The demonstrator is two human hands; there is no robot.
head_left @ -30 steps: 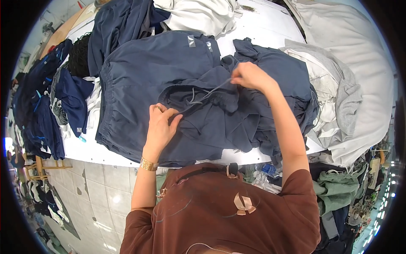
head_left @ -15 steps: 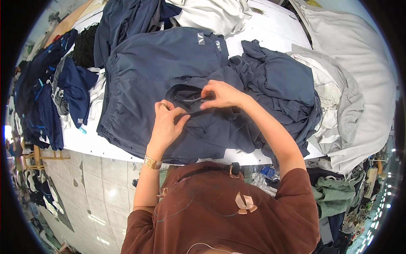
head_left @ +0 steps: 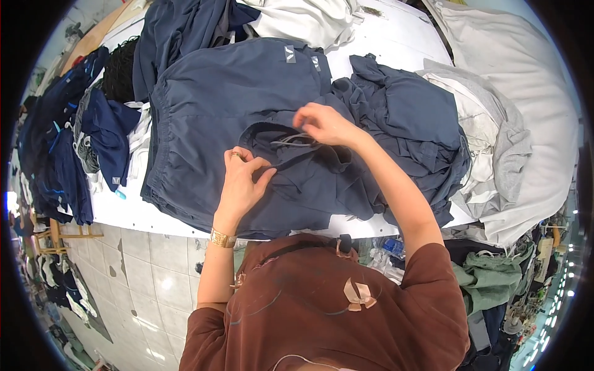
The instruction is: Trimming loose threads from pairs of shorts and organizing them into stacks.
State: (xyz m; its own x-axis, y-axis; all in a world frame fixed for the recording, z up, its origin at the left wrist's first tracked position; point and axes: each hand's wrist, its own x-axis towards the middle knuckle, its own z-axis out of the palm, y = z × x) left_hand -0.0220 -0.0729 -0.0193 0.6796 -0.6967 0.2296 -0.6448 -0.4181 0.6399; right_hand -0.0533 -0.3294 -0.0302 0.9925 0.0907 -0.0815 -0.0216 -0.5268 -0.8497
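A pair of dark blue-grey shorts [head_left: 346, 191] lies rumpled on the table, its elastic waistband [head_left: 255, 131] curved open toward me. My left hand [head_left: 242, 179] is closed on the near edge of the waistband, thumb against fingers. A light grey drawstring [head_left: 294, 141] loops out inside the waistband. Just above that cord is my right hand [head_left: 325, 123], its fingers curled in and slightly blurred. Whether the hand holds a cord end is hidden. Beneath lies a flat stack of matching shorts [head_left: 210, 93] with small light logo patches.
On the right is a heap of the same dark fabric [head_left: 414, 105], beside grey and white cloth [head_left: 501, 142]. More navy garments [head_left: 108, 133] and a bundle of black cords [head_left: 120, 68] lie left. White cloth [head_left: 309, 18] sits at the back. The white table edge [head_left: 142, 221] runs near my body.
My right hand has lifted slightly off the drawstring and its fingers have curled in. More of the grey cord now shows in a loop. My left hand stays on the waistband.
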